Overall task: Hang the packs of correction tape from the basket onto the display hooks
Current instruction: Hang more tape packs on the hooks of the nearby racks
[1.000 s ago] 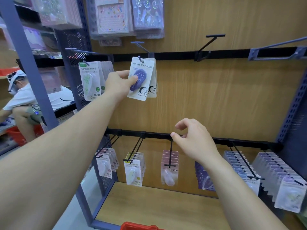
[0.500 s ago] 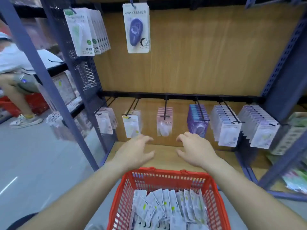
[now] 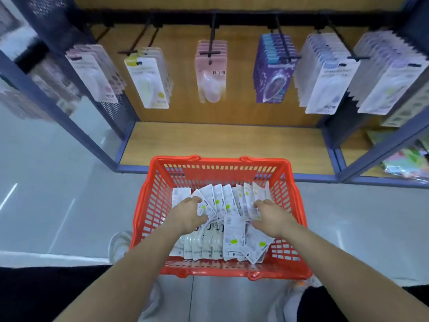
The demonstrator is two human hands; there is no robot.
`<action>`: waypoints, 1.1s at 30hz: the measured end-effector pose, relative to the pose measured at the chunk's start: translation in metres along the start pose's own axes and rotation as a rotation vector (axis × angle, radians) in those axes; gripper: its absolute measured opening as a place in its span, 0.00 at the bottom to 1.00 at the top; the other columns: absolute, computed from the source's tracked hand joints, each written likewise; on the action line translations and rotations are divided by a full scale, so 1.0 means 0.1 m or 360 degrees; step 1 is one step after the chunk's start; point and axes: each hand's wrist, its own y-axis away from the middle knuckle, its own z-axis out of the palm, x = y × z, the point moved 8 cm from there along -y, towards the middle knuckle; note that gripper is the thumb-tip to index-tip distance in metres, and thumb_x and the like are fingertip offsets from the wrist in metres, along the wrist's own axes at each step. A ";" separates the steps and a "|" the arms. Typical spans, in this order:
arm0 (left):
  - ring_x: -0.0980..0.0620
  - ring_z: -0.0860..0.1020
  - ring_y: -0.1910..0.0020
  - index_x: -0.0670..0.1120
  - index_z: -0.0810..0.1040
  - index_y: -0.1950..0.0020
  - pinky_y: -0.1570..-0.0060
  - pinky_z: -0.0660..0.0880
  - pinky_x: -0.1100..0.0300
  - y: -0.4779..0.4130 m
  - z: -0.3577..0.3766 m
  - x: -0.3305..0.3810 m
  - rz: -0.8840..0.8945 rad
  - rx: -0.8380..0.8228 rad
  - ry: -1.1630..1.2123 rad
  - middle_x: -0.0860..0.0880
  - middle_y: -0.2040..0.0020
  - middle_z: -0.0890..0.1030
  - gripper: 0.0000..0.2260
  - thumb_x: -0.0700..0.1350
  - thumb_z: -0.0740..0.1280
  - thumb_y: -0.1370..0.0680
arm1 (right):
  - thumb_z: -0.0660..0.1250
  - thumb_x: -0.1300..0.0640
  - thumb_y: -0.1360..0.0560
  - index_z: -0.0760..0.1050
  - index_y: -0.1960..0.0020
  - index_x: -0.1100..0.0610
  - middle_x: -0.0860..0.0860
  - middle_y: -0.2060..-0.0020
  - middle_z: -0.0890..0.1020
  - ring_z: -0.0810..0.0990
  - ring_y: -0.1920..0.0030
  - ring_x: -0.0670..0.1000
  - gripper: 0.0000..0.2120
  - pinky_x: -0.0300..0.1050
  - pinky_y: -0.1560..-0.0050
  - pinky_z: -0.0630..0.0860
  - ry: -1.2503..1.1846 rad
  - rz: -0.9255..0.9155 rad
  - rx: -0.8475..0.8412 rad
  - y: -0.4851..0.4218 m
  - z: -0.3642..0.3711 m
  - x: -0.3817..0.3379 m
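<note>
A red plastic basket (image 3: 218, 161) stands on the floor in front of me, holding several white packs of correction tape (image 3: 224, 202) fanned out upright, with more lying flat below. My left hand (image 3: 189, 213) reaches in and curls round the left end of the fanned packs. At the right end, my right hand (image 3: 270, 217) has its fingers and thumb curled on the packs. Above, a black rail carries display hooks (image 3: 210, 52) with hanging packs: white, yellow-tagged (image 3: 148, 82), pink (image 3: 211, 73), purple (image 3: 274, 73) and pale blue (image 3: 325, 75).
The wooden bottom shelf board (image 3: 220, 145) lies just behind the basket. Blue metal uprights (image 3: 58, 98) and a perforated side panel frame the bay on the left; another upright (image 3: 383, 145) stands on the right. Grey floor spreads to the left. My shoe (image 3: 118, 242) is beside the basket.
My view has dropped from the upper hooks to the basket. Both hands came down from the shelf, the left leaving a hung purple pack, and now grip packs in the basket.
</note>
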 end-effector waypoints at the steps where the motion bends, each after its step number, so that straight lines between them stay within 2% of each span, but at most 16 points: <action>1: 0.43 0.73 0.30 0.45 0.62 0.20 0.35 0.73 0.49 -0.06 0.11 -0.03 -0.0007 -0.0024 0.0010 0.43 0.24 0.69 0.32 0.56 0.68 0.19 | 0.66 0.47 0.20 0.65 0.24 0.57 0.57 0.31 0.72 0.73 0.32 0.61 0.29 0.53 0.35 0.73 -0.0074 0.0028 -0.0013 -0.05 0.11 0.03; 5: 0.42 0.70 0.28 0.47 0.61 0.20 0.31 0.70 0.48 -0.27 0.43 -0.20 -0.0056 -0.0075 0.0037 0.44 0.22 0.65 0.32 0.55 0.68 0.19 | 0.64 0.49 0.20 0.69 0.27 0.56 0.55 0.35 0.74 0.74 0.34 0.60 0.23 0.51 0.37 0.72 -0.0125 -0.0036 0.0102 -0.29 0.37 -0.01; 7: 0.41 0.70 0.28 0.47 0.62 0.20 0.30 0.70 0.47 -0.40 0.47 -0.35 -0.0123 -0.0038 0.0101 0.44 0.22 0.64 0.32 0.56 0.69 0.20 | 0.64 0.48 0.19 0.68 0.25 0.53 0.53 0.31 0.73 0.73 0.32 0.58 0.23 0.53 0.34 0.72 -0.0133 -0.0094 0.0152 -0.44 0.37 -0.12; 11: 0.41 0.72 0.31 0.46 0.65 0.21 0.35 0.73 0.49 -0.60 0.48 -0.64 -0.0306 0.0073 0.0283 0.44 0.24 0.66 0.31 0.55 0.69 0.21 | 0.66 0.48 0.18 0.64 0.22 0.54 0.53 0.26 0.70 0.73 0.30 0.55 0.27 0.54 0.31 0.72 -0.0554 -0.0107 0.0040 -0.79 0.46 -0.35; 14: 0.41 0.73 0.32 0.47 0.68 0.23 0.35 0.73 0.49 -0.68 0.48 -0.75 -0.0348 0.0134 0.0264 0.44 0.25 0.67 0.28 0.54 0.68 0.21 | 0.68 0.51 0.19 0.64 0.22 0.56 0.56 0.27 0.72 0.76 0.33 0.56 0.29 0.53 0.35 0.74 -0.0685 0.0029 0.0122 -1.03 0.51 -0.35; 17: 0.43 0.75 0.34 0.46 0.74 0.27 0.34 0.72 0.51 -0.69 0.53 -0.72 -0.0208 0.0146 0.0215 0.46 0.26 0.71 0.24 0.54 0.65 0.21 | 0.66 0.54 0.20 0.64 0.21 0.56 0.55 0.29 0.74 0.79 0.37 0.56 0.28 0.54 0.42 0.79 -0.0607 0.0119 0.0265 -1.11 0.56 -0.34; 19: 0.46 0.77 0.37 0.47 0.81 0.34 0.35 0.72 0.54 -0.65 0.57 -0.65 -0.0087 0.0210 0.0339 0.47 0.30 0.76 0.22 0.56 0.62 0.23 | 0.66 0.55 0.20 0.63 0.22 0.57 0.57 0.34 0.76 0.79 0.39 0.57 0.28 0.55 0.47 0.80 -0.0544 0.0108 0.0345 -1.09 0.63 -0.39; 20: 0.48 0.78 0.38 0.47 0.83 0.38 0.35 0.72 0.56 -0.63 0.59 -0.63 -0.0054 0.0240 0.0425 0.47 0.32 0.78 0.18 0.53 0.63 0.23 | 0.66 0.56 0.20 0.63 0.22 0.58 0.58 0.37 0.78 0.79 0.39 0.58 0.28 0.55 0.48 0.80 -0.0541 0.0092 0.0390 -1.07 0.66 -0.41; 21: 0.50 0.79 0.39 0.47 0.84 0.40 0.36 0.73 0.59 -0.63 0.61 -0.63 -0.0043 0.0255 0.0523 0.48 0.33 0.78 0.13 0.47 0.66 0.21 | 0.66 0.57 0.20 0.62 0.21 0.58 0.58 0.40 0.79 0.79 0.40 0.58 0.29 0.56 0.49 0.80 -0.0550 0.0084 0.0431 -1.04 0.69 -0.42; 22: 0.52 0.79 0.41 0.47 0.84 0.40 0.37 0.74 0.60 -0.65 0.62 -0.64 -0.0047 0.0287 0.0602 0.48 0.34 0.78 0.11 0.39 0.67 0.21 | 0.66 0.57 0.20 0.60 0.20 0.58 0.58 0.42 0.80 0.79 0.41 0.58 0.31 0.56 0.50 0.80 -0.0560 0.0090 0.0462 -1.02 0.71 -0.42; 24: 0.54 0.78 0.43 0.47 0.81 0.36 0.39 0.76 0.60 -0.70 0.59 -0.72 -0.0126 0.0365 0.0721 0.48 0.33 0.75 0.17 0.33 0.68 0.22 | 0.66 0.58 0.21 0.58 0.19 0.59 0.59 0.46 0.81 0.79 0.44 0.58 0.33 0.56 0.53 0.81 -0.0550 0.0115 0.0497 -1.02 0.72 -0.41; 27: 0.53 0.78 0.47 0.43 0.76 0.29 0.43 0.75 0.62 -0.73 0.58 -0.91 -0.0296 0.0359 0.0799 0.44 0.32 0.76 0.21 0.36 0.71 0.21 | 0.66 0.58 0.20 0.60 0.20 0.60 0.59 0.55 0.83 0.80 0.47 0.58 0.31 0.55 0.57 0.81 -0.0570 0.0152 0.0506 -1.06 0.69 -0.40; 29: 0.59 0.77 0.57 0.44 0.78 0.31 0.49 0.74 0.65 -0.73 0.59 -0.99 -0.0322 0.0357 0.0796 0.46 0.33 0.78 0.19 0.39 0.73 0.22 | 0.66 0.59 0.20 0.63 0.21 0.60 0.59 0.57 0.84 0.83 0.50 0.58 0.29 0.54 0.59 0.81 -0.0629 0.0177 0.0487 -1.09 0.67 -0.39; 31: 0.62 0.76 0.61 0.46 0.81 0.37 0.54 0.76 0.63 -0.73 0.60 -1.02 -0.0314 0.0381 0.0862 0.48 0.34 0.78 0.15 0.39 0.74 0.23 | 0.68 0.59 0.21 0.66 0.23 0.59 0.57 0.50 0.85 0.84 0.49 0.56 0.27 0.49 0.56 0.81 -0.0766 0.0223 0.0455 -1.12 0.67 -0.36; 33: 0.59 0.76 0.62 0.48 0.82 0.40 0.55 0.79 0.57 -0.72 0.61 -1.03 -0.0338 0.0372 0.1019 0.48 0.32 0.76 0.13 0.40 0.75 0.23 | 0.70 0.60 0.21 0.67 0.24 0.59 0.52 0.38 0.82 0.83 0.47 0.53 0.27 0.46 0.49 0.77 -0.1077 0.0282 0.0443 -1.12 0.67 -0.33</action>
